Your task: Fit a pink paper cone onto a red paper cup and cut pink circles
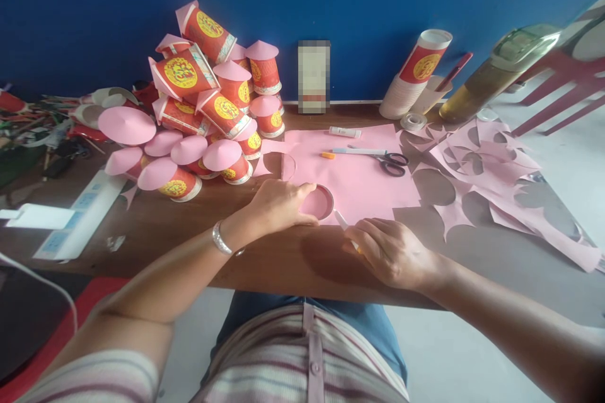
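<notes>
Pink paper lies flat at the middle of the table. A round ring or lid rests on its front edge, and my left hand grips it from the left with thumb and fingers. My right hand is closed round a white-capped pen or marker, whose tip is close to the ring's right side. Black-handled scissors, a glue stick and a small orange cap lie on the paper. Left of the ring, a circle outline shows on the paper.
Red paper cups with pink cone tops are piled at the left. Pink offcuts cover the right side. Stacked cups, a tape roll and a bottle stand behind. A white power strip lies at the left.
</notes>
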